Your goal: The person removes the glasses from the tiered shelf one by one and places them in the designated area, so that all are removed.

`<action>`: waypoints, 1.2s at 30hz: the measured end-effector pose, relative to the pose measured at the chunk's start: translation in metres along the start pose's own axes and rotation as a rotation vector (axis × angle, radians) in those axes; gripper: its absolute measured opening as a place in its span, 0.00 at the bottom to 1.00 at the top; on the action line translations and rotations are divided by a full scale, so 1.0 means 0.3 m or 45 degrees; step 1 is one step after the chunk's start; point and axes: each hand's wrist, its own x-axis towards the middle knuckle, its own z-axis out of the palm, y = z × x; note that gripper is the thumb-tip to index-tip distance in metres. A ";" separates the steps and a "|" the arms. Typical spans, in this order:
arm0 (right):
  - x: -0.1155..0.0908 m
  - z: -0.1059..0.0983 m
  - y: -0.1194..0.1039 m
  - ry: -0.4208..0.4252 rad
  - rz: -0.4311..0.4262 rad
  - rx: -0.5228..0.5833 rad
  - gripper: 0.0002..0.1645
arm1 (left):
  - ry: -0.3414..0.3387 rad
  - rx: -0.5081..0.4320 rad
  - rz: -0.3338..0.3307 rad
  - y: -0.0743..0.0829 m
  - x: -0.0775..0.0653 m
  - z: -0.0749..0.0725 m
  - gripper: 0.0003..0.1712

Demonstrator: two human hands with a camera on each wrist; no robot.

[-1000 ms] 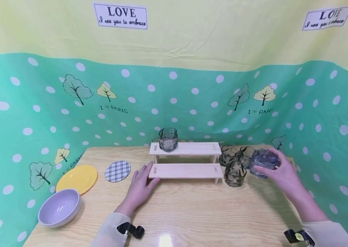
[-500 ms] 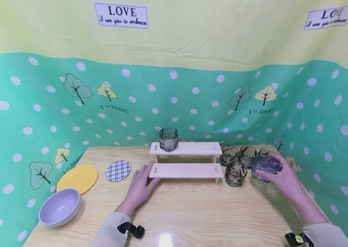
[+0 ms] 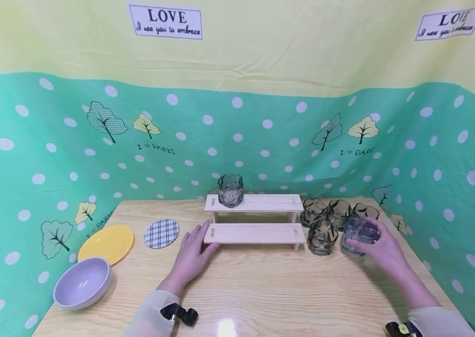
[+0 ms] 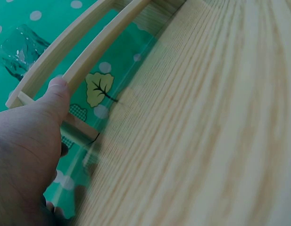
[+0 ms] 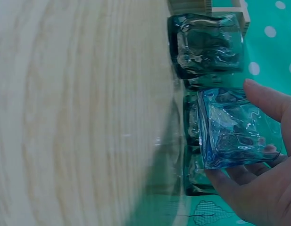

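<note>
My right hand [image 3: 385, 245] holds a bluish faceted glass [image 3: 357, 238] between thumb and fingers, at the right of a group of smoky grey glasses [image 3: 322, 238]. In the right wrist view, the blue glass [image 5: 235, 129] stands out in front of the darker glasses behind it; whether its base touches the table cannot be told. My left hand [image 3: 191, 252] rests against the left end of a two-step wooden shelf [image 3: 254, 233], fingers along its side. The left wrist view shows the thumb [image 4: 58, 96] at the shelf's front edge. One grey glass [image 3: 230, 192] stands on the upper step's left end.
At the left lie a yellow plate [image 3: 107, 244] and a round checked coaster [image 3: 161, 233]. A lilac bowl [image 3: 82, 283] stands near the table's left edge. Patterned green cloth [image 3: 263, 126] closes off the back and sides of the wooden table [image 3: 271, 290].
My right hand has drawn the blue glass toward me and slightly lower. A grey glass behind it has come into view. My left hand stays at the shelf.
</note>
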 end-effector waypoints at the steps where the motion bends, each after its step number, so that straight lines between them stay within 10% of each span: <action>1: 0.002 0.003 0.002 -0.001 0.003 0.002 0.74 | -0.006 0.001 -0.006 0.000 0.001 0.000 0.47; 36: 0.021 0.073 0.048 -0.041 -0.017 0.140 0.74 | -0.017 -0.005 -0.019 -0.001 -0.001 0.000 0.47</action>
